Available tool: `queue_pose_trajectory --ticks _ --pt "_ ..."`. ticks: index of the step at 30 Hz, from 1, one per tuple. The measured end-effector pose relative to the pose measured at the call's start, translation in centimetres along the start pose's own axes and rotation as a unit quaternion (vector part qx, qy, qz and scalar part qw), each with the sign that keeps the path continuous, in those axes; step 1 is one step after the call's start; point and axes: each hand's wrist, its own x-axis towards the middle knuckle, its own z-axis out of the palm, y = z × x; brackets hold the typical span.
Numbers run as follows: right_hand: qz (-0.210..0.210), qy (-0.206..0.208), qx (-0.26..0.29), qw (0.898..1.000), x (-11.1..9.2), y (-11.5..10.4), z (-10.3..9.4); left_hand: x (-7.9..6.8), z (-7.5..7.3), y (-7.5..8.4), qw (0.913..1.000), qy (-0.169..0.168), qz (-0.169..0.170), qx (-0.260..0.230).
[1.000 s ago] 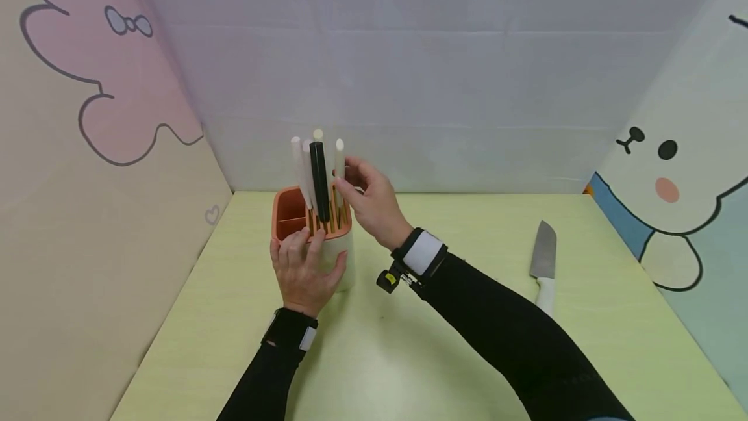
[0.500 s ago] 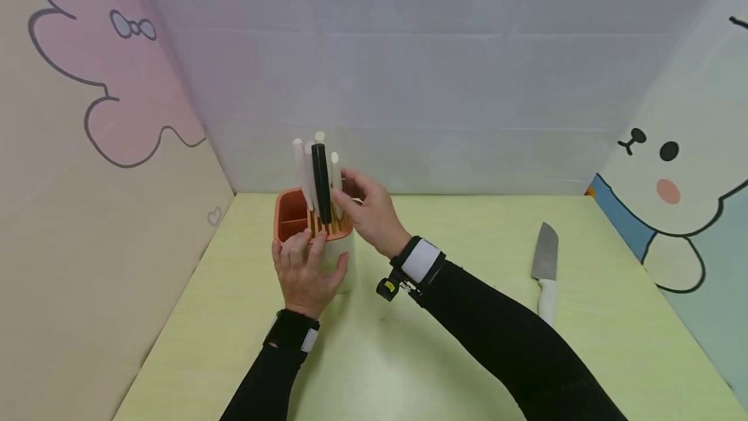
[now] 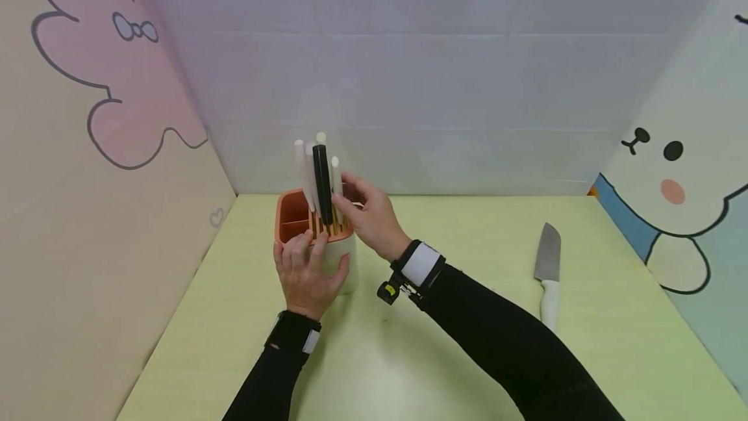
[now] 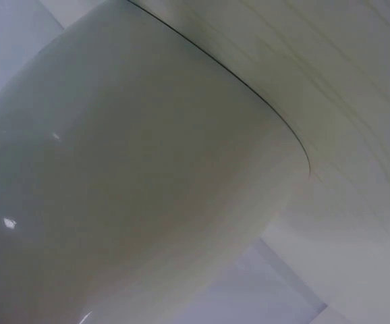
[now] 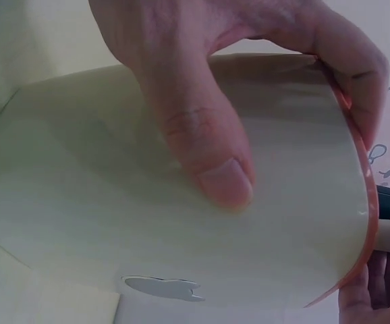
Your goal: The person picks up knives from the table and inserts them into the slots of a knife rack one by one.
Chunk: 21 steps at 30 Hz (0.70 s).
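Observation:
A white knife block [image 3: 349, 280] with an orange slotted top stands on the table. My left hand [image 3: 306, 281] grips its front, fingers hooked over the rim and thumb against the side; the thumb shows large in the right wrist view on the white wall [image 5: 114, 182]. My right hand [image 3: 371, 216] pinches the white handle of a knife [image 3: 336, 177] standing upright in the right-hand slots. Beside it stand a black-handled knife [image 3: 323, 184] and several other white handles. In the left wrist view the smooth block side [image 4: 148, 148] fills most of the picture.
A kitchen knife [image 3: 548, 258] with a white handle lies on the table to the right, blade pointing away, near my right forearm. The pale yellow table [image 3: 456, 219] meets a plain back wall [image 3: 421, 83]. Cartoon-printed panels flank both sides.
The white-handled knife in my right hand has sunk lower into the block, and that hand has come down with it. My left hand keeps its grip on the block.

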Motion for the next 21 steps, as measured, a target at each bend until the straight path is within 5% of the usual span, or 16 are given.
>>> queue_pose_trajectory --ticks 5,12,21 --pt "-0.021 -0.009 -0.03 0.999 -0.1 0.7 0.1 0.0 0.0 0.0 1.0 -0.004 0.001 0.003" --pt "-0.052 0.005 -0.106 0.993 0.6 5.2 0.4 0.0 0.0 -0.1 1.0 -0.004 0.001 0.003" --pt "-0.056 0.007 -0.119 0.991 0.5 5.5 0.5 0.0 0.1 0.0 1.0 -0.002 0.002 0.002"
